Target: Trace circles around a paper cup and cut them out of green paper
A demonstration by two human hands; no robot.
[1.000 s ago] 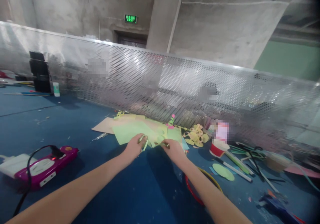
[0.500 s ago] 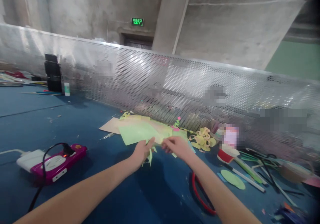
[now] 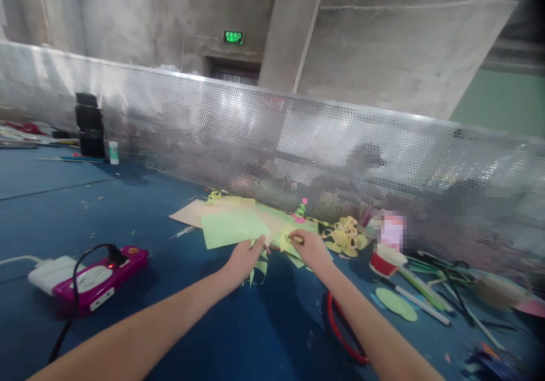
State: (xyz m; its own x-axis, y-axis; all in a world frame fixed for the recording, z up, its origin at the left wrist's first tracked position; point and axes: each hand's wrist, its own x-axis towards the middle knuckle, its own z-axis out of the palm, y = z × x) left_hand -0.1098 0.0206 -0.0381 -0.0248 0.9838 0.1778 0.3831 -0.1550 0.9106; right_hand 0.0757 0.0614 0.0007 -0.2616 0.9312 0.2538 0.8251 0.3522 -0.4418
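Observation:
My left hand holds several thin light-green paper strips that hang below its fingers. My right hand pinches a small yellow-green paper scrap just to the right of them. Both hands hover over the near edge of a loose stack of green and tan paper sheets lying on the blue table. The two hands are a short gap apart.
A magenta power strip with a black plug and a white adapter sits at the left. Yellow paper curls, a red-and-white cup, pens, a green paper disc and a red ring lie right. A perforated metal screen backs the table.
Both hands shifted slightly toward the paper stack. The green strips now hang from the left hand, and the right hand pinches a separate small scrap.

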